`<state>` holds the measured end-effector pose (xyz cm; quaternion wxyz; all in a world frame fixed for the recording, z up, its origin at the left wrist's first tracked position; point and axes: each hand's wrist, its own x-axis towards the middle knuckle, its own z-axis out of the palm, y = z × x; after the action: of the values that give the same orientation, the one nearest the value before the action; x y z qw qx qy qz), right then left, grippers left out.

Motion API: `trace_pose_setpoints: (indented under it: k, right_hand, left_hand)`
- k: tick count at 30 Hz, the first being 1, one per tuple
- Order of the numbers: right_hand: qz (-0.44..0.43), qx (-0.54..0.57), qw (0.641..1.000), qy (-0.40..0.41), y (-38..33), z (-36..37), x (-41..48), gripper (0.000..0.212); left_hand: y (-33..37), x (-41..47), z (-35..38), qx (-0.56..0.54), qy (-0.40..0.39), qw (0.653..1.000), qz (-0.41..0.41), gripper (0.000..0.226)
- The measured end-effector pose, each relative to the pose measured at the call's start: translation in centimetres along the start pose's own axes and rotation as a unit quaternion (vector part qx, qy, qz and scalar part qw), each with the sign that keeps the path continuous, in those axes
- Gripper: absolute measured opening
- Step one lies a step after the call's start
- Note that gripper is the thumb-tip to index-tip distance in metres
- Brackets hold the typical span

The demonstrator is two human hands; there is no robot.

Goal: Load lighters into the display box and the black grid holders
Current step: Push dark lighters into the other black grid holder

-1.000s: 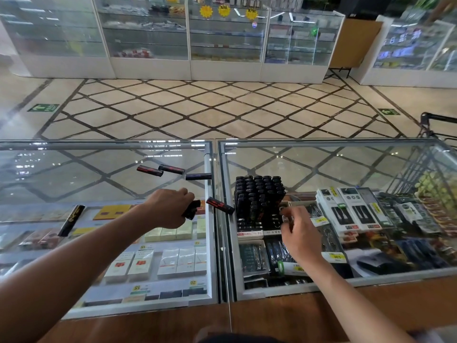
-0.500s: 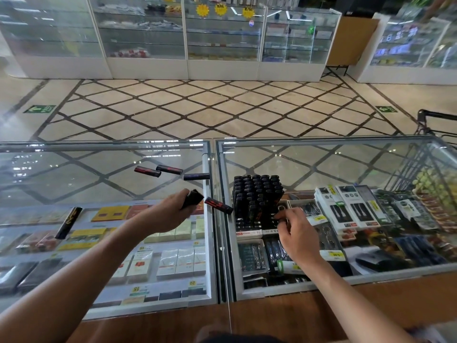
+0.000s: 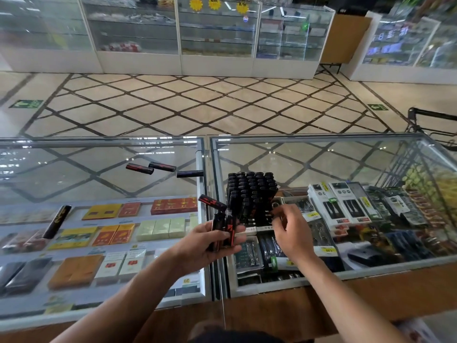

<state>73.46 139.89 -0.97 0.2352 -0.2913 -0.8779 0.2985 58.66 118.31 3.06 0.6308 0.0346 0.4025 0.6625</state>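
Note:
A display box (image 3: 251,191) packed with upright black lighters stands on the right glass counter. My right hand (image 3: 290,233) is at the box's front right corner, its thumb and fingertips pinching a lighter in the front row (image 3: 268,214). My left hand (image 3: 207,247) grips two black-and-red lighters (image 3: 223,231) upright, just left of the box. One more lighter (image 3: 211,203) lies tilted right above them. Three loose lighters (image 3: 162,167) lie farther back on the left counter's glass, and a black one with gold print (image 3: 57,221) lies far left.
Under the glass (image 3: 99,184) are cigarette packs on the left and packaged accessories (image 3: 346,206) on the right. A metal seam (image 3: 206,194) divides the two counters. A wooden ledge (image 3: 371,293) runs along the near edge. A cart handle (image 3: 432,115) shows at the right.
My left hand has moved right and toward me, bringing its lighters upright beside the box. My right hand has stayed at the box's front row, fingers shifting slightly.

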Motion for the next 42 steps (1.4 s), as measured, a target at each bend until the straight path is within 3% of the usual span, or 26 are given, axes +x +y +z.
trace_pose_setpoints:
  k: [4, 7, 14, 21, 24, 30, 35, 39, 42]
  right_hand:
    - [-0.041, 0.031, 0.998, 0.035, -0.5, -0.2, -0.6, 0.013]
    - [-0.110, 0.068, 0.992, -0.004, -1.0, 0.3, -1.7, 0.007]
    - [-0.154, 0.055, 0.983, -0.087, -2.3, 0.8, -3.0, 0.043]
    - [-0.061, 0.156, 0.984, -0.058, -2.3, 0.7, -2.4, 0.025]
    - [-0.028, 0.196, 0.979, -0.043, -2.4, 0.6, -2.2, 0.026]
    - [-0.023, 0.167, 0.982, -0.086, -2.4, 0.5, -2.4, 0.038]
    - [-0.006, 0.210, 0.973, -0.095, -2.6, -0.2, -2.2, 0.026]
    - [0.017, 0.239, 0.969, -0.061, -2.7, -1.8, -0.9, 0.027]
    - [0.032, 0.191, 0.981, -0.028, -1.7, -3.3, 1.0, 0.014]
  left_hand:
    - [-1.0, 0.5, 0.6, 0.071, -0.009, 0.997, 0.014, 0.039]
    - [-1.4, 0.8, 1.2, 0.168, -0.011, 0.985, 0.031, 0.036]
    - [-1.4, 0.7, 2.4, 0.296, 0.004, 0.954, 0.051, 0.023]
    - [-1.4, 1.0, 2.3, 0.285, 0.012, 0.957, 0.047, 0.022]
    - [-1.8, 1.1, 2.2, 0.268, 0.025, 0.961, 0.062, 0.024]
    - [-2.2, 1.1, 2.2, 0.239, 0.026, 0.966, 0.092, 0.021]
    - [-2.1, 1.2, 2.2, 0.238, 0.026, 0.967, 0.082, 0.023]
    - [-2.1, 1.3, 2.1, 0.208, 0.044, 0.974, 0.081, 0.029]
    - [-2.1, 1.4, 1.8, 0.224, 0.059, 0.969, 0.086, 0.027]
